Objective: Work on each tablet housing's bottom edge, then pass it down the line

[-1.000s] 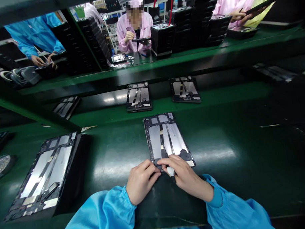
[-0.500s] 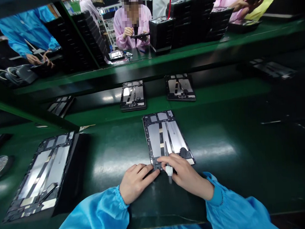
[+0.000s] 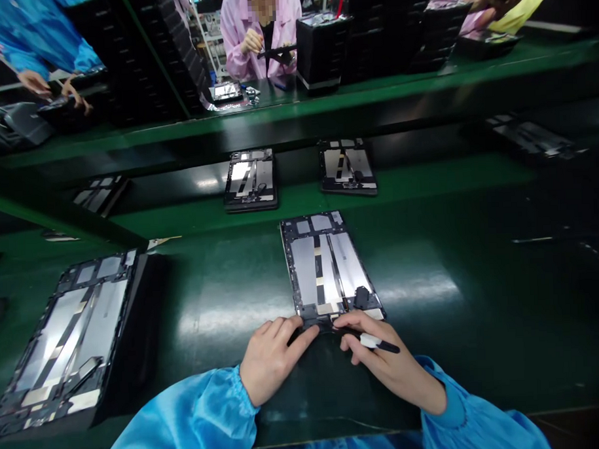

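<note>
An opened tablet (image 3: 306, 270), its silvery battery panels and dark flex cables showing, lies on the green bench in front of me. My left hand (image 3: 272, 356) holds its near left corner, fingertips at the side and thumb along the bottom edge. In my right hand (image 3: 383, 359) is a pair of slim dark tweezers (image 3: 370, 340) with a white wrap. Their handle end points right, and the tip reaches the tablet's near edge, partly hidden by my fingers. A small black piece (image 3: 362, 297) rests on the tablet's lower right.
At the left, another opened tablet (image 3: 62, 337) sits on a dark support. Two opened tablets (image 3: 251, 177) (image 3: 347, 167) lie farther back. A green post (image 3: 73, 222) crosses the left side. Beyond a raised ledge, co-workers handle parts beside stacked black trays (image 3: 323, 53).
The tweezers have swung from pointing away from me to lying across, tip at the near edge. My right hand shifted slightly right. My left hand stays at the corner. The view tilted down.
</note>
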The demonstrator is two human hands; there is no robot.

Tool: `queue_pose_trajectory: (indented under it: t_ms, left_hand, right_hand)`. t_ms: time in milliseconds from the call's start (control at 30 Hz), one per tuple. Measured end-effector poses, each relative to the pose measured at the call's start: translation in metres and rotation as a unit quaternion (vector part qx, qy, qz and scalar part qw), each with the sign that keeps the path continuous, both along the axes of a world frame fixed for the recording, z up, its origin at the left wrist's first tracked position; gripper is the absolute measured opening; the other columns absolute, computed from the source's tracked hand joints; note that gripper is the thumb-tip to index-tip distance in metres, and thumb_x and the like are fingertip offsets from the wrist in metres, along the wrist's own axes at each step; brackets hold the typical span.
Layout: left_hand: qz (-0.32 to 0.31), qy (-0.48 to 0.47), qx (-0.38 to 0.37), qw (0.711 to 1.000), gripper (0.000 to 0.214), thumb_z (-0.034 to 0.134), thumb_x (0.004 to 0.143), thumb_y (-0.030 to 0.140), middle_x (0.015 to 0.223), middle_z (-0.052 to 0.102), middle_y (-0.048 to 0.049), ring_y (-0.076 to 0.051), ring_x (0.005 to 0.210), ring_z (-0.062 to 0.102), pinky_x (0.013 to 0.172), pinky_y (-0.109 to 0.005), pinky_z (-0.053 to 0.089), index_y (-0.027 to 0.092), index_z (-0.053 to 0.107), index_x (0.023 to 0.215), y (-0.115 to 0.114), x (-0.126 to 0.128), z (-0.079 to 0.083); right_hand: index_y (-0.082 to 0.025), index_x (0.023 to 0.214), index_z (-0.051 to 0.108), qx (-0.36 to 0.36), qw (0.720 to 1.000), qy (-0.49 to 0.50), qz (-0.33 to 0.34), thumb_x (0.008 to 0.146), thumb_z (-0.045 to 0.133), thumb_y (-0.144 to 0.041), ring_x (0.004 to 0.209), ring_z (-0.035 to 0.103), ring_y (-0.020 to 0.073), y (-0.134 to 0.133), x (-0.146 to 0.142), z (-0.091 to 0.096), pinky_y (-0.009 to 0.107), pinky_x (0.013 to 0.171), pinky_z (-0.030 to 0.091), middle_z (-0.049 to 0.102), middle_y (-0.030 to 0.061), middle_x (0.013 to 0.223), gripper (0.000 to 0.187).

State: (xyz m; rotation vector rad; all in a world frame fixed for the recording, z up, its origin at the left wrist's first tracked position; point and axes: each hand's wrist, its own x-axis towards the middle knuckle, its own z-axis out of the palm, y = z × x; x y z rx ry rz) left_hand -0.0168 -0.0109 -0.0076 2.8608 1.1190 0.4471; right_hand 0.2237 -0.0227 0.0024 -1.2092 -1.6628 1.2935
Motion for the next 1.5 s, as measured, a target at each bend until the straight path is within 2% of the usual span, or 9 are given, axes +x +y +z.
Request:
queue_pose_trajectory:
  t_ms: [167,533,667,767,900,1000,1133,1333,1500]
  left_hand:
    - [0.002,-0.016,-0.001,1.000,0.033,0.034,0.103,0.018,0.107,0.059,-0.0081,-0.018,0.087,0.057,0.071,-0.030,0.050,0.022,0.055,0.128,0.001,0.000,0.000]
    - [-0.023,-0.020,0.014,0.999,0.036,0.037,0.101,0.015,0.114,0.061,-0.0089,-0.018,0.094,0.058,0.079,-0.032,0.052,0.024,0.052,0.133,0.002,-0.008,-0.002]
    - [-0.050,-0.044,0.026,0.997,0.033,0.040,0.101,0.014,0.116,0.063,-0.0093,-0.018,0.101,0.059,0.079,-0.031,0.052,0.021,0.054,0.130,0.004,-0.013,0.002]
    - [-0.049,-0.057,0.030,0.997,0.030,0.042,0.101,0.015,0.114,0.064,-0.0084,-0.018,0.098,0.060,0.075,-0.030,0.051,0.021,0.056,0.126,0.006,-0.012,0.003]
    - [-0.047,-0.067,0.034,0.996,0.027,0.044,0.100,0.015,0.112,0.065,-0.0080,-0.018,0.095,0.061,0.073,-0.029,0.049,0.020,0.058,0.123,0.009,-0.011,0.003]
    - [-0.044,-0.058,0.028,0.997,0.027,0.044,0.101,0.016,0.113,0.065,-0.0079,-0.018,0.095,0.061,0.074,-0.030,0.049,0.021,0.058,0.123,0.008,-0.012,0.005]
    - [-0.047,-0.035,0.008,0.998,0.030,0.044,0.100,0.017,0.120,0.063,-0.0099,-0.020,0.103,0.059,0.081,-0.032,0.048,0.017,0.054,0.128,-0.009,-0.003,0.011]
    - [-0.170,-0.012,-0.029,0.985,0.029,0.045,0.100,0.019,0.127,0.061,-0.0054,-0.019,0.104,0.057,0.079,-0.030,0.045,0.023,0.058,0.125,-0.045,0.025,0.006]
    - [-0.178,-0.017,-0.004,0.984,0.028,0.050,0.099,0.023,0.127,0.060,-0.0031,-0.020,0.105,0.055,0.080,-0.031,0.042,0.027,0.060,0.125,-0.047,0.029,-0.002]
  right_hand:
    - [-0.021,0.103,0.063,0.025,0.999,-0.029,0.001,0.096,0.052,-0.030,0.063,0.064,0.0150,0.001,-0.001,-0.004,0.024,0.052,0.055,0.066,0.0041,0.081,0.016]
    - [-0.020,0.092,0.067,0.035,0.995,-0.008,-0.089,0.095,0.053,-0.033,0.052,0.064,0.0139,0.001,0.013,-0.006,0.023,0.044,0.054,0.067,0.0029,0.073,0.020]
    - [-0.021,0.105,0.069,0.044,0.999,0.008,-0.029,0.095,0.056,-0.030,0.069,0.072,0.0179,0.000,0.007,-0.005,0.032,0.065,0.063,0.075,0.0066,0.091,0.019]
    - [-0.023,0.107,0.069,0.080,0.997,0.000,0.023,0.095,0.056,-0.026,0.086,0.073,0.0202,0.001,0.003,0.001,0.038,0.085,0.060,0.075,0.0063,0.105,0.018]
    - [-0.024,0.107,0.067,0.087,0.995,-0.013,0.056,0.096,0.053,-0.022,0.098,0.070,0.0199,0.005,-0.001,0.008,0.036,0.091,0.057,0.073,0.0052,0.107,0.018]
    - [-0.023,0.106,0.066,0.056,0.996,-0.005,0.066,0.096,0.053,-0.023,0.093,0.070,0.0190,0.006,-0.001,0.008,0.032,0.080,0.060,0.071,0.0060,0.107,0.017]
    - [-0.020,0.098,0.066,-0.045,0.999,0.026,0.008,0.093,0.057,-0.032,0.063,0.068,0.0138,0.000,0.008,0.005,0.023,0.051,0.057,0.070,0.0046,0.088,0.016]
    - [-0.020,0.086,0.063,-0.080,0.993,-0.077,0.035,0.092,0.058,-0.032,0.059,0.064,0.0139,-0.019,0.031,0.005,0.023,0.054,0.050,0.065,-0.0003,0.070,0.015]
    - [-0.021,0.080,0.058,-0.055,0.980,-0.175,0.084,0.092,0.059,-0.030,0.058,0.060,0.0138,-0.026,0.032,0.011,0.024,0.055,0.042,0.063,-0.0018,0.069,0.015]
